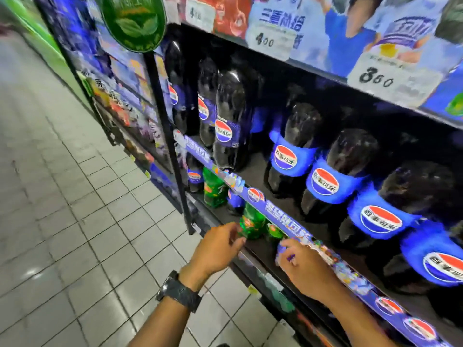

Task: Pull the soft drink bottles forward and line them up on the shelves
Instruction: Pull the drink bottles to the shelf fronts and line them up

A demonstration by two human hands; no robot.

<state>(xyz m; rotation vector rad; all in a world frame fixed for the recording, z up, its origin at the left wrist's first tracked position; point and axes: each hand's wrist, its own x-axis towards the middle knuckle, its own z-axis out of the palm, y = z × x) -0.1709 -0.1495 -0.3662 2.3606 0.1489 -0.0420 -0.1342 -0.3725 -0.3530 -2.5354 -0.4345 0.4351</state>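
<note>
Dark cola bottles with blue labels (285, 159) stand in a row on the middle shelf, and taller ones (229, 121) stand at its left end. On the shelf below, green soft drink bottles (251, 222) stand behind the blue price strip (275, 216). My left hand (220, 246), with a black watch on its wrist, has its fingers curled against the left side of the nearest green bottle. To its right, my right hand (300, 264) reaches under the strip and curls its fingers round a blurred blue-and-white bottle (282, 249), which is mostly hidden.
An upper shelf edge with price cards (275, 38) overhangs the cola row. A black upright post (165, 126) ends this shelf bay, with a round green sign (135, 21) on top. More shelving runs on to the left, along a grey tiled aisle floor (75, 221).
</note>
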